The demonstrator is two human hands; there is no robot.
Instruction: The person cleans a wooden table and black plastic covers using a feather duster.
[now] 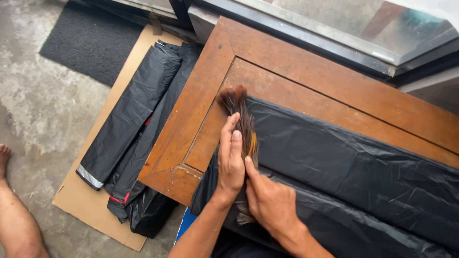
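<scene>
Head view, my hands: my left hand (231,160) lies flat, fingers straight and together, pressed on the side of a hair bundle (241,122). My right hand (268,200) comes from below, its fingers on the lower part of the same bundle; if it pinches or only presses, I cannot tell.
Head view, bundle: dark brown, long and thin, it lies on a black sheet (354,167) with the fanned tip over the wood. A small yellow band shows just beside my left fingers. The lower end is hidden between my wrists.
Head view, support: the sheet covers part of a brown wooden frame (201,91) that lies flat.
Head view, around: folded black bags (131,114) lie on cardboard (76,196) on the concrete floor (38,105), left of the frame. A dark mat (86,38) is at top left. A bare leg (14,215) is at the left edge.
Step, as I judge: I am straightening and flattening the bundle between both hands.
Next move, as I judge: it calls for keeping the strands aligned, one hand holding firm near the band.
</scene>
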